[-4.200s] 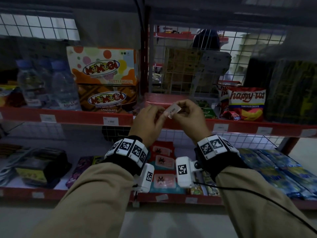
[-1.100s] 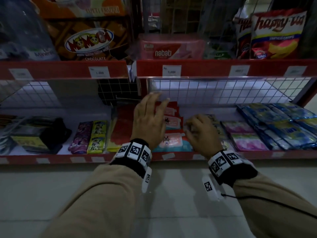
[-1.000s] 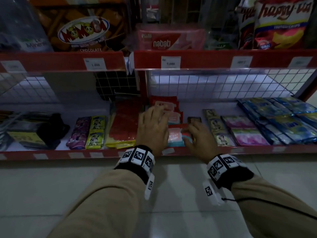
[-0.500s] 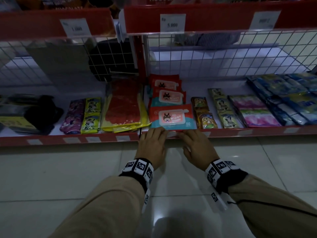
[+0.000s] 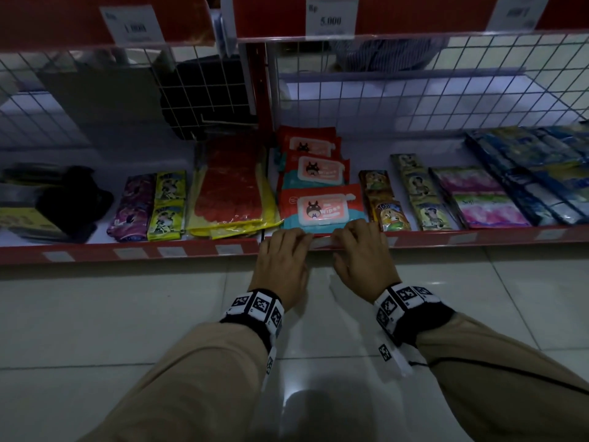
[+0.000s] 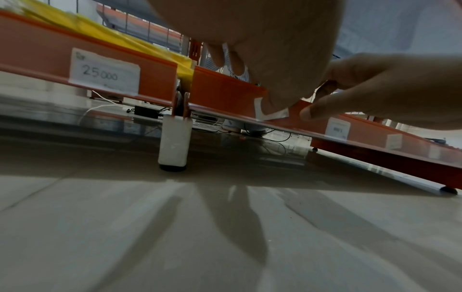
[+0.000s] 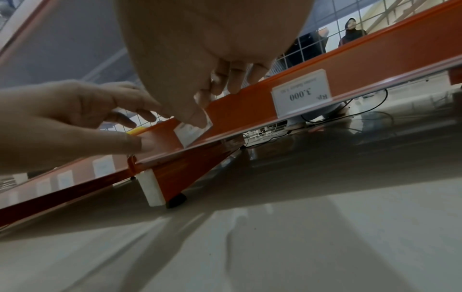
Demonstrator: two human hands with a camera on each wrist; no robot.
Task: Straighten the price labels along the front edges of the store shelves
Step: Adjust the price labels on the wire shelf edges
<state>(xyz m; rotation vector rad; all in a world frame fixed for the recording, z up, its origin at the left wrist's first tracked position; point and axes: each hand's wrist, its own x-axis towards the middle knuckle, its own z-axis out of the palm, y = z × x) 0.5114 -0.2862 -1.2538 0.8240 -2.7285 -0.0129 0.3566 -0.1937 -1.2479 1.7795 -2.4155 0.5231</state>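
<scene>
A small white price label (image 5: pixel 322 241) sits in the red front rail (image 5: pixel 159 250) of the bottom shelf, in front of the wipes packs. My left hand (image 5: pixel 283 250) grips the rail at the label's left end. Its thumb lies on the label (image 6: pixel 271 113), and its fingers curl over the rail's top. My right hand (image 5: pixel 363 247) grips the rail at the label's right end, its thumb on the label (image 7: pixel 192 132). Both hands hide most of the label. Neighbouring labels read 25.000 (image 6: pixel 105 73) and 3.000 (image 7: pixel 302 92).
Wet-wipe packs (image 5: pixel 320 208), a red-and-yellow pack (image 5: pixel 232 193) and sachets (image 5: pixel 390 215) lie just behind the rail. The upper shelf's rail with its 5.000 label (image 5: pixel 331 17) hangs overhead. A white shelf foot (image 6: pixel 175 138) and cables sit on the tiled floor (image 5: pixel 95 314).
Both hands came down from the middle shelf's rail, passed over the goods on the bottom shelf and took hold of the bottom rail at a label. The head view dropped with them.
</scene>
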